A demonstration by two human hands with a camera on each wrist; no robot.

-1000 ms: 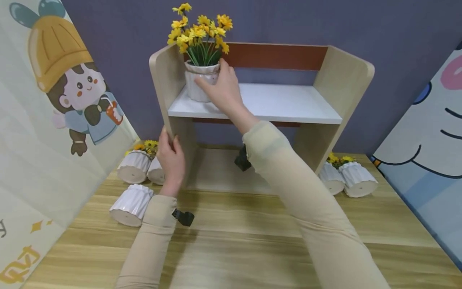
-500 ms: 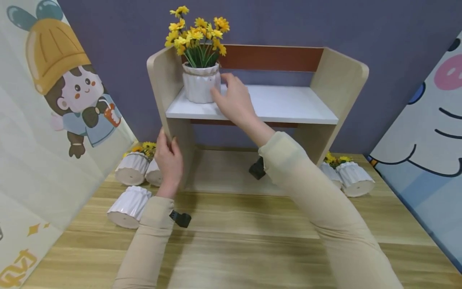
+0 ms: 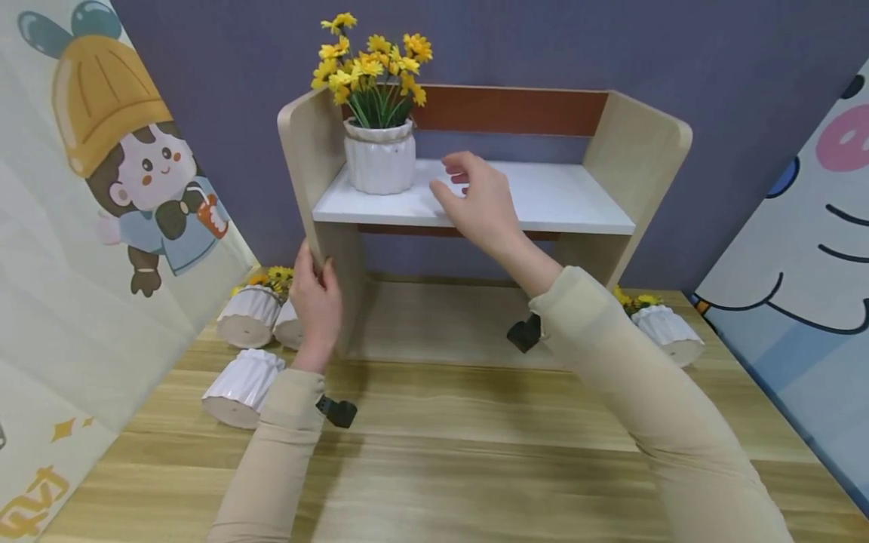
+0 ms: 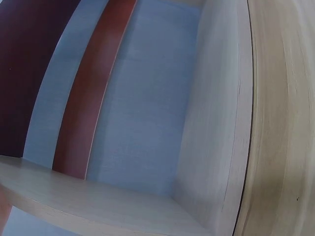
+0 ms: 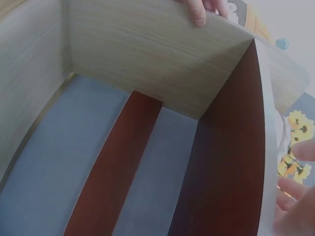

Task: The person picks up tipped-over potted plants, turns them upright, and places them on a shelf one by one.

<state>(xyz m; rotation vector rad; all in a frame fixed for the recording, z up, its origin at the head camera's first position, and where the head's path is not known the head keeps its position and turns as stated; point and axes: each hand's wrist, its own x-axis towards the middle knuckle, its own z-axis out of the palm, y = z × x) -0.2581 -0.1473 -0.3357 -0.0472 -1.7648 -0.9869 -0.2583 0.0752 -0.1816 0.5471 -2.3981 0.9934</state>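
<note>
On the left end of the white upper shelf (image 3: 543, 197) stands a white fluted flowerpot (image 3: 380, 160) with yellow artificial-looking daisies (image 3: 372, 68), upright. My right hand (image 3: 483, 197) hovers to its right over the shelf, apart from the pot, fingers loosely curved around nothing. Lower down, my left hand (image 3: 317, 305) grips the left side panel of the wooden desktop shelf (image 3: 645, 147); the right wrist view shows its thumb (image 5: 198, 12) over the panel's edge. Only the lower compartment with its red-brown back strip (image 4: 91, 98) fills most of the left wrist view.
Left of the shelf, several white pots (image 3: 244, 388) lie on their sides on the wood-grain table (image 3: 434, 460), some with yellow flowers (image 3: 280, 279) showing. Another tipped pot (image 3: 668, 332) lies at the right. A blue-grey wall (image 3: 529, 45) rises behind, with cartoon panels on both sides.
My right hand has let go of the flowerpot and drawn back to the right. The pot stays at the shelf's left end. My left hand keeps its grip on the side panel.
</note>
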